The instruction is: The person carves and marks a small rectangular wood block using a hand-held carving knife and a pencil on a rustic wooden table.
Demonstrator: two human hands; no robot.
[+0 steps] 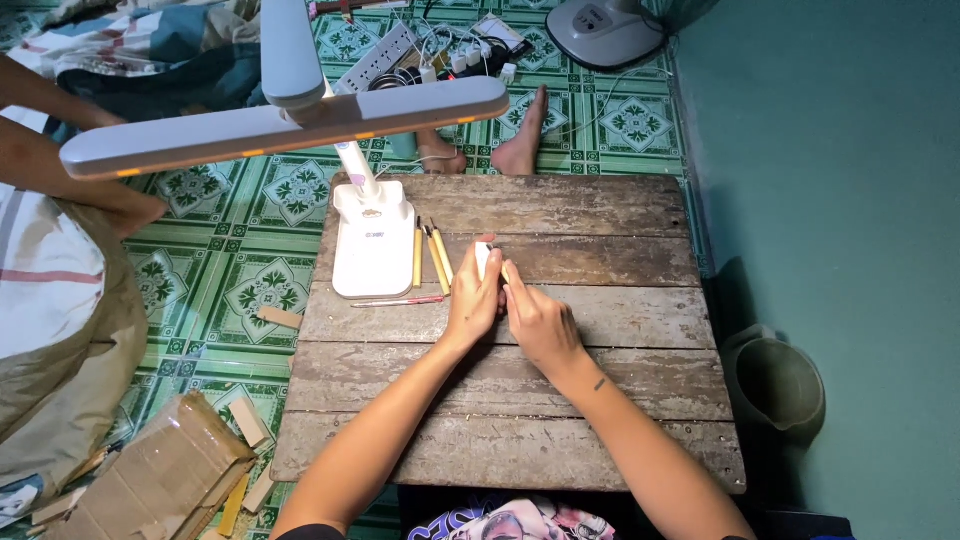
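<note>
Both my hands meet over the middle of a weathered wooden table (600,390). My left hand (472,300) grips a small white block (484,256) that stands on the boards, its top showing above my fingers. My right hand (537,318) presses against the block's right side, fingers closed around a thin tool that is mostly hidden. Just left of my hands lie yellow-handled carving tools (437,258) and a thin pink pencil (400,301).
A white desk lamp (372,235) stands on the table's far left, its long head reaching left over the green tiled floor. Another person sits at the left (60,260); bare feet (522,140) rest beyond the table. Cardboard (160,480), a power strip (385,55), a fan base (600,30), a bucket (775,385).
</note>
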